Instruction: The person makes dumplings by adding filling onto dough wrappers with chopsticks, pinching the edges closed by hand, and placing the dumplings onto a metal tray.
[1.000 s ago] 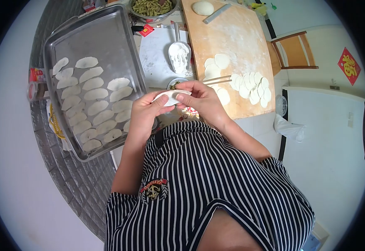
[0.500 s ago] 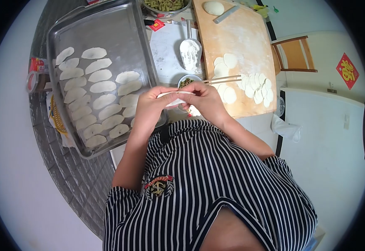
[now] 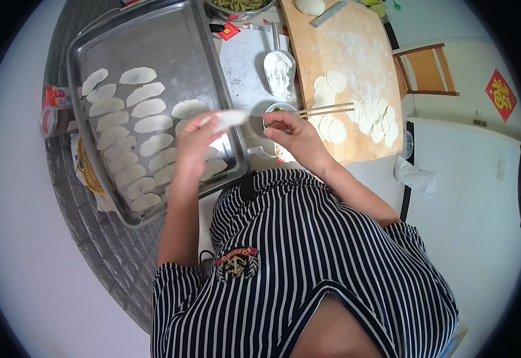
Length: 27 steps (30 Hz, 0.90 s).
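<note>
My left hand [image 3: 196, 140] holds a white folded dumpling [image 3: 229, 119], somewhat blurred, over the right side of a large metal tray [image 3: 180, 48]. Rows of similar dumplings [image 3: 153, 123] lie in that tray. My right hand [image 3: 296, 137] is apart from the dumpling, its fingers bent and spread with nothing between them. Just behind its fingertips sits a small bowl of filling [image 3: 279, 108]. Wooden chopsticks [image 3: 329, 110] reach from the bowl across to the wooden board [image 3: 356, 56], where thin round dough wrappers [image 3: 376, 119] lie in overlapping groups.
A metal scoop of flour [image 3: 279, 68] rests on a white sheet [image 3: 242, 71]. Behind are a bowl of green food [image 3: 240, 7], a dough ball [image 3: 310, 6] and a grey scraper [image 3: 329, 14]. A jar [image 3: 50, 122] stands left of the tray.
My left hand has moved left over the tray with the dumpling. My right hand has let go of it and its fingers have opened. The view has shifted slightly.
</note>
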Available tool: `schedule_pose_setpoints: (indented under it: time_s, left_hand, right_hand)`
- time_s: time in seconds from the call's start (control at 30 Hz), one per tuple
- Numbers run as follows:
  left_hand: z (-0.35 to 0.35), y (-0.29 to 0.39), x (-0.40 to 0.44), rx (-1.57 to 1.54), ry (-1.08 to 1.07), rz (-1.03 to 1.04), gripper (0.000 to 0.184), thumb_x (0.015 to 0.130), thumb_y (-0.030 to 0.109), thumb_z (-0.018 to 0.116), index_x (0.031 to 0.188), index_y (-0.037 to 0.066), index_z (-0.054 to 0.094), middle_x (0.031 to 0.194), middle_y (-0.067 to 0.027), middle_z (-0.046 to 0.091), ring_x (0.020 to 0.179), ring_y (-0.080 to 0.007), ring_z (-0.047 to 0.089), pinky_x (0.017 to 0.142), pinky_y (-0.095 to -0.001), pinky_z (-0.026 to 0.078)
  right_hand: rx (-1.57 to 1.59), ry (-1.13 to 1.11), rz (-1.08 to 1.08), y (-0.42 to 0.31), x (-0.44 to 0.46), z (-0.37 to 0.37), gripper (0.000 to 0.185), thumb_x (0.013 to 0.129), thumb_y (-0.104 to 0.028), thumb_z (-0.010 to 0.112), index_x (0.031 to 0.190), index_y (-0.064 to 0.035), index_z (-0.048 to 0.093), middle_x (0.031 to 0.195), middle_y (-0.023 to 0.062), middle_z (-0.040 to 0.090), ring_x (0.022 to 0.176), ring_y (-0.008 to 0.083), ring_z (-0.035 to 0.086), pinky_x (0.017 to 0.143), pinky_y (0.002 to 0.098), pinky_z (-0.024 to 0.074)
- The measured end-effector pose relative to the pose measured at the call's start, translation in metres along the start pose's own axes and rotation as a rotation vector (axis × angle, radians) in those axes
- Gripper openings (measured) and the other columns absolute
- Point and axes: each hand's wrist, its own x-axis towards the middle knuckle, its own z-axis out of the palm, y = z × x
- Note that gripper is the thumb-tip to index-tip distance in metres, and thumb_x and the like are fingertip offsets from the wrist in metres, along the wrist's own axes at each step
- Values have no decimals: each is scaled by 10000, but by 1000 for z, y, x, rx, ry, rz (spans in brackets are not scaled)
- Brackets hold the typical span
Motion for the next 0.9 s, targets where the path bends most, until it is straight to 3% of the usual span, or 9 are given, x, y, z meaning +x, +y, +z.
schedule_pose_setpoints:
  time_s: [0.07, 0.2, 0.3, 0.37, 0.43, 0.5, 0.57, 0.67, 0.9]
  left_hand:
    - [-19, 3, 35, 23, 169, 51, 233, 931, 64, 600, 1137, -41, 630, 1058, -118, 654, 923, -202, 667, 816, -288, 584]
    - [-39, 22, 88, 155, 184, 99, 239, 929, 105, 625, 1126, -29, 637, 1054, -93, 644, 897, -194, 663, 862, -283, 571]
    - [-60, 32, 113, 438, 218, 94, 245, 895, 94, 631, 1097, -44, 650, 1007, -114, 671, 860, -172, 662, 751, -271, 579]
    - [-69, 36, 114, 901, 275, 281, 241, 900, 161, 628, 1056, -15, 682, 935, -95, 677, 843, -165, 675, 768, -276, 561]
    - [-68, 44, 102, 1546, 441, 565, 303, 907, 225, 568, 1059, -18, 668, 880, -134, 696, 810, -242, 675, 738, -358, 514]
    - [-51, 55, 81, 1345, 486, 524, 351, 925, 278, 539, 1054, -21, 669, 908, -142, 699, 796, -286, 675, 776, -379, 495]
    - [-40, 54, 66, 1085, 481, 456, 345, 919, 278, 558, 1059, -15, 674, 913, -132, 707, 789, -234, 682, 723, -338, 501]
    - [-23, 42, 46, 945, 424, 236, 315, 926, 261, 578, 1068, 1, 684, 917, -110, 710, 790, -170, 682, 684, -290, 501]
    - [38, -11, 13, 821, 309, 249, 283, 956, 234, 594, 1111, 8, 668, 938, -68, 702, 800, -126, 660, 688, -246, 508]
  right_hand:
    - [-3, 13, 3, 7, 1, -7, 278, 945, -171, 631, 1175, -15, 634, 1046, 35, 657, 954, 100, 600, 876, 258, 501]
    - [146, 45, 79, 34, -11, -21, 276, 941, -163, 617, 1170, -10, 642, 931, 22, 651, 840, 94, 595, 780, 230, 486]
    - [160, 103, 80, 57, -20, -39, 246, 944, -151, 608, 1140, -10, 655, 921, 28, 661, 839, 88, 596, 779, 226, 487]
    - [223, 195, 156, 72, -29, -57, 210, 949, -139, 593, 1094, -6, 666, 920, 36, 668, 818, 93, 606, 751, 241, 499]
    - [226, 352, 181, 97, -33, -80, 198, 950, -141, 588, 1065, -1, 669, 913, 35, 664, 798, 106, 614, 734, 250, 506]
    - [249, 534, 272, 129, -37, -108, 208, 940, -185, 599, 1033, -11, 661, 902, 25, 645, 807, 105, 607, 748, 261, 510]
    - [253, 734, 352, 166, -38, -134, 240, 897, -207, 643, 1006, 7, 642, 865, 47, 641, 746, 118, 613, 671, 257, 511]
    - [218, 777, 355, 202, -26, -160, 285, 869, -229, 681, 1013, 9, 620, 839, 62, 631, 731, 112, 611, 645, 263, 514]
    - [-177, 830, 419, 216, 13, -180, 442, 766, -298, 756, 1034, 21, 606, 872, 110, 663, 761, 211, 647, 717, 332, 517]
